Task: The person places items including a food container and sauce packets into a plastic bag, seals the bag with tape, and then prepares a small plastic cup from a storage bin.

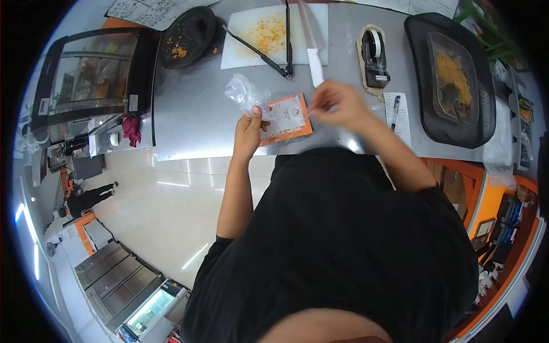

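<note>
My left hand (248, 133) grips a clear plastic bag (243, 91) just above the steel counter, thumb on top. Its bunched end sticks up beyond my fingers. An orange and white printed package (288, 115) shows at the bag's lower part; whether it lies inside or beneath the plastic is unclear. Beside the package's right edge, my right hand (343, 105) is blurred by motion, its fingertips bent close together. A thin strand seems to run from them toward the package, too blurred to name. The white handle of a kitchen knife (315, 68) lies just beyond that hand.
Black tongs (274, 64) and the knife rest across a white cutting board (233, 51) with crumbs. Left are a dark pan (188, 34) and a glass display case (92, 73). Rightward are a tape dispenser (374, 55), a pen (395, 112) on paper and a black tray (418, 77) holding a food container.
</note>
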Available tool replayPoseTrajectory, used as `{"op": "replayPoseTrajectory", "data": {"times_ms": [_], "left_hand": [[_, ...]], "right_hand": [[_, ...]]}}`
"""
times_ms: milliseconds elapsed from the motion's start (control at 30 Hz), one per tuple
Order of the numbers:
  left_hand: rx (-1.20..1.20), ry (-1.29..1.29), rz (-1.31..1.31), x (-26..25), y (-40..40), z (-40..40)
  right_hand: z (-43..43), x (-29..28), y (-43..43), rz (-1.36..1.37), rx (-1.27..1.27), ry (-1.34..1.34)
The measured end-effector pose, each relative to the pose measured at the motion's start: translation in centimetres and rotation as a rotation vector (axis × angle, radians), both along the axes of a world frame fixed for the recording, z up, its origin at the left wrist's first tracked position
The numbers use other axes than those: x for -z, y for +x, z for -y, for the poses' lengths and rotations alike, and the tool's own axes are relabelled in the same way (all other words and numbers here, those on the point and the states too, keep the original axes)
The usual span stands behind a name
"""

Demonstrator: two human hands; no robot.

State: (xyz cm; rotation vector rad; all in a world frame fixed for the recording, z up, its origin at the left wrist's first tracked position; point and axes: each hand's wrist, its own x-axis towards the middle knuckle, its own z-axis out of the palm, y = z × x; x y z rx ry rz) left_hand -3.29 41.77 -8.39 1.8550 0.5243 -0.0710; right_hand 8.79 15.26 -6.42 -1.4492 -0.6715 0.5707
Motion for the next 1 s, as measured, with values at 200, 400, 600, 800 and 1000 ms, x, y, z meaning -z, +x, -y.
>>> {"op": "replayPoseTrajectory", "data": {"times_ms": [200,400,600,800,1000], "left_hand": [[-0.075,-0.283,0.020,-0.6,-0.6,0.8],[0.085,-0.133,0.124,-0.2,-1.7,1.4],[0.054,0.073,0.103,-0.6,-1.8,2.0],[0.131,0.313,0.299,-1.3,-1.2,2.3],[0.416,0.829,0.629,2.0,-0.8,-0.8]], "right_hand": [[-8.3,4.2,-3.3,0.209,0.028,0.019],[-8.5,5.6,-4.3,0.234,0.099,-0.006],[-7.9,5.3,-4.0,0.215,0.071,-0.074],[-7.4,5.7,-3.8,0.172,0.049,-0.074],[-8.1,6.2,-4.2,0.260,0.051,-0.032]]}}
